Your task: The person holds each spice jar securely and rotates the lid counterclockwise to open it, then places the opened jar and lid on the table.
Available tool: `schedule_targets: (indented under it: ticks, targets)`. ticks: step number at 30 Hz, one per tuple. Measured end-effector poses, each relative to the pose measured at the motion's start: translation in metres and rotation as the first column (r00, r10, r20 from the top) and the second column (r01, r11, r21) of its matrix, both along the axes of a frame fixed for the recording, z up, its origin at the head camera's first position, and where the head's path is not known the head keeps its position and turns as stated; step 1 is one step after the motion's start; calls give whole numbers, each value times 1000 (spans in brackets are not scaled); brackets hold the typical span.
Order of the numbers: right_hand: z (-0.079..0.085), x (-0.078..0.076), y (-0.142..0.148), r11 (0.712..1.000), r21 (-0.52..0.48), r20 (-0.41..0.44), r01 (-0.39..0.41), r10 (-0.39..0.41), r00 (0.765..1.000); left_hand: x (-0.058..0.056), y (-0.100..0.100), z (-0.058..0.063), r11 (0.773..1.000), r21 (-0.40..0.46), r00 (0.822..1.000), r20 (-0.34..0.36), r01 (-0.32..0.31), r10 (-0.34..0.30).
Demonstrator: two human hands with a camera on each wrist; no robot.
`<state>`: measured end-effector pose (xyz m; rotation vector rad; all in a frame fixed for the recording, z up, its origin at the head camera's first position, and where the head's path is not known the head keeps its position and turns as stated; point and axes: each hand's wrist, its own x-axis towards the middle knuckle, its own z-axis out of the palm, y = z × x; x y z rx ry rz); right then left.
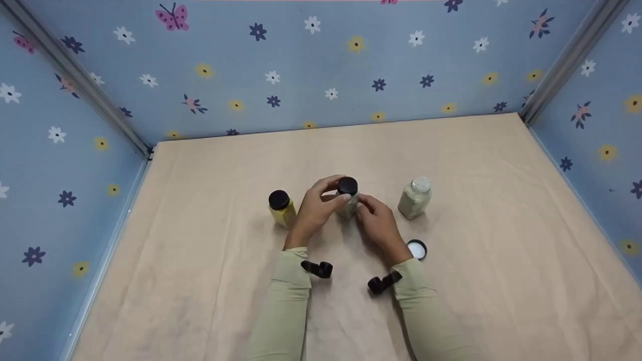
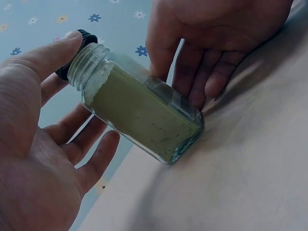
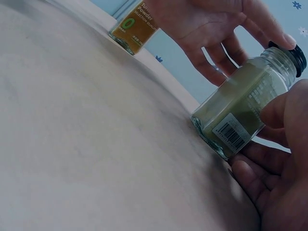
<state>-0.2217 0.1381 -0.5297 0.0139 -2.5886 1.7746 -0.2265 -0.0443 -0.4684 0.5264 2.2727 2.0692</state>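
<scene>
A square glass jar of green powder (image 2: 144,108) stands on the cloth between the hands. Its black lid (image 1: 347,185) sits at the mouth, with glass threads showing below it in the left wrist view. The left hand (image 1: 315,209) pinches this lid between thumb and index finger, its other fingers spread beside the jar. From the other side the right hand (image 1: 377,220) holds the jar's body, thumb on the glass near a barcode label (image 3: 232,134) and lower fingers by the base.
Left of the hands stands a yellow turmeric powder jar (image 1: 284,213) with a black lid. A pale green jar (image 1: 415,198) with a white top stands to the right. Behind the right wrist lies a loose black lid with white lining (image 1: 417,249). Patterned walls (image 1: 301,60) enclose the table.
</scene>
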Motion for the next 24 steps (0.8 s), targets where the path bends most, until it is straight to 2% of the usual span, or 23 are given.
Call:
schedule_targets:
  ticks: [8, 13, 16, 24]
  targets:
    - [0, 0, -2, 1000, 18, -11, 10, -10, 1000, 7, 0, 6, 995, 39, 996, -22, -87, 88]
    - [2, 0, -2, 1000, 22, -23, 8, -7, 1000, 12, -1, 10, 988, 72, 988, -67, -136, 140]
    - [2, 0, -1, 1000, 23, -21, 6, -6, 1000, 16, -2, 11, 987, 77, 986, -83, -140, 147]
    - [1, 1, -2, 1000, 1, -11, 15, -15, 1000, 24, -4, 9, 986, 95, 988, -66, -136, 142]
